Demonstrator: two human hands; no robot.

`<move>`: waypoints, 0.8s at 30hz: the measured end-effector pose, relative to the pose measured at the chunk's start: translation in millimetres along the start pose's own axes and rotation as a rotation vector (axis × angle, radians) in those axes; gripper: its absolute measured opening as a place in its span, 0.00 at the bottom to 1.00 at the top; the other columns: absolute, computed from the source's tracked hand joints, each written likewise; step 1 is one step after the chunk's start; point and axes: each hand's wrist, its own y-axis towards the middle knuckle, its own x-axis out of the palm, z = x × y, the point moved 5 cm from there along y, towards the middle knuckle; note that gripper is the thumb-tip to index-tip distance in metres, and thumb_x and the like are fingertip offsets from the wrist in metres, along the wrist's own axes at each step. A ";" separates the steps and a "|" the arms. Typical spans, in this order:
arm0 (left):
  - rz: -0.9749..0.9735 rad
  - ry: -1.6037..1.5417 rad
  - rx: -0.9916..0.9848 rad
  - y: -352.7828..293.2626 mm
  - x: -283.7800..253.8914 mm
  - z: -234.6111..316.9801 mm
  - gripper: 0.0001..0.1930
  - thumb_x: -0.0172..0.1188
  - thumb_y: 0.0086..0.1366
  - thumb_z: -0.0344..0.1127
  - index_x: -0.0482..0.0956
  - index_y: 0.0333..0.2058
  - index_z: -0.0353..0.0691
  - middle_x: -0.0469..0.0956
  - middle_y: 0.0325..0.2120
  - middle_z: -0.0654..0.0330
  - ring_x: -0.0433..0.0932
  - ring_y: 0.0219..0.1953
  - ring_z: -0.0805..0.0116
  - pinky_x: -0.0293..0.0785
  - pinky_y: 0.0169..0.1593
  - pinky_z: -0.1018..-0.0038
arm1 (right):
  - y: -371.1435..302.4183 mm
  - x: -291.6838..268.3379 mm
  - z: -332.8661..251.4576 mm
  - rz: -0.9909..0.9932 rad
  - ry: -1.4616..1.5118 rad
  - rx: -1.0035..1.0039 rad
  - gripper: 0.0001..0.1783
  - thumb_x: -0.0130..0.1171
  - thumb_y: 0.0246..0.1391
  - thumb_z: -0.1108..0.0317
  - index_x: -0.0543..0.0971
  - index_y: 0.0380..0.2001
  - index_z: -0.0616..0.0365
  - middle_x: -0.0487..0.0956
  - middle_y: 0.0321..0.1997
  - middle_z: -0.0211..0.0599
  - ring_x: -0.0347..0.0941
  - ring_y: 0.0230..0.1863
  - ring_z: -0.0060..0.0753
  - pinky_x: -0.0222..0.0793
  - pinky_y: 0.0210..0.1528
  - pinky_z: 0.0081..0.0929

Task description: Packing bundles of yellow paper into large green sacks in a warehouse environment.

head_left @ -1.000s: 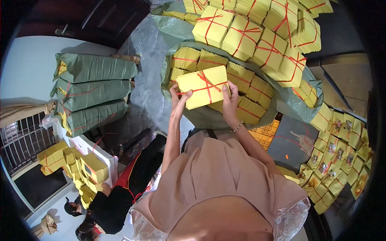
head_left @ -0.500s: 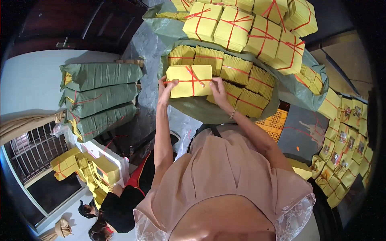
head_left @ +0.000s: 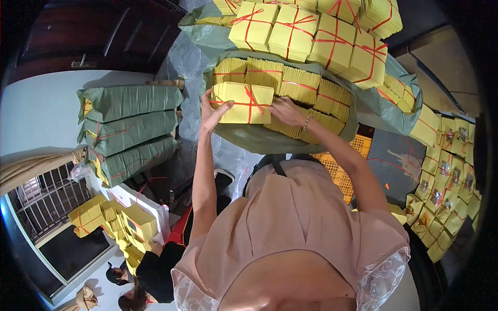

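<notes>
A bundle of yellow paper (head_left: 232, 113), tied crosswise with red ribbon, lies flat over the near left part of an open green sack (head_left: 244, 142). Its left end is in my left hand (head_left: 211, 116), thumb on top and fingers around the far side. At the right end, my right hand (head_left: 289, 111) has its fingers curled closed against the edge, by the ribbon; the fingertips are partly hidden. Inside the sack, several yellow bundles (head_left: 301, 85) with red bands stand on edge in rows.
Behind the sack, more ribbon-tied bundles (head_left: 293, 31) are piled. Three filled green sacks (head_left: 129, 124) lie stacked at left. Two people (head_left: 160, 269) are at lower left, beside yellow bundles (head_left: 139, 220). An orange crate (head_left: 340, 173) and rows of yellow packets (head_left: 441, 192) are at right.
My right hand has turned, and its fingers are now more curled at the bundle's right end. My left hand keeps its hold. The bundle has hardly shifted; the whole view moved slightly.
</notes>
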 end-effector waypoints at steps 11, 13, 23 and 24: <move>0.261 0.778 0.824 -84.6 60.8 134.7 0.33 0.64 0.45 0.34 0.65 0.52 0.35 0.61 0.54 0.43 0.58 0.58 0.46 0.53 0.60 0.51 | 0.2 -5.8 1.0 -0.253 -0.191 0.061 0.23 0.34 0.64 0.54 0.75 0.27 0.54 0.76 0.28 0.38 0.68 0.38 0.37 0.54 0.46 0.36; -0.147 1.066 0.784 -82.8 106.9 109.1 0.28 0.56 0.52 0.35 0.66 0.54 0.38 0.60 0.57 0.49 0.54 0.62 0.51 0.46 0.64 0.53 | -0.9 -3.5 2.2 -0.220 -0.224 0.003 0.21 0.36 0.62 0.55 0.75 0.28 0.55 0.76 0.30 0.37 0.68 0.38 0.37 0.55 0.46 0.35; -0.313 1.929 0.888 -73.4 161.9 29.9 0.30 0.44 0.62 0.45 0.55 0.62 0.44 0.49 0.65 0.62 0.42 0.68 0.58 0.34 0.67 0.55 | -28.5 -0.4 -9.8 -0.162 -0.254 -0.139 0.17 0.50 0.53 0.54 0.76 0.35 0.56 0.73 0.40 0.34 0.64 0.49 0.36 0.56 0.51 0.38; -0.315 1.927 0.893 -73.1 166.1 30.7 0.30 0.44 0.62 0.45 0.55 0.62 0.44 0.49 0.65 0.62 0.42 0.68 0.58 0.34 0.67 0.55 | -31.7 -2.9 -10.3 -0.119 -0.293 -0.129 0.20 0.53 0.49 0.51 0.75 0.38 0.56 0.72 0.42 0.33 0.63 0.51 0.36 0.54 0.54 0.42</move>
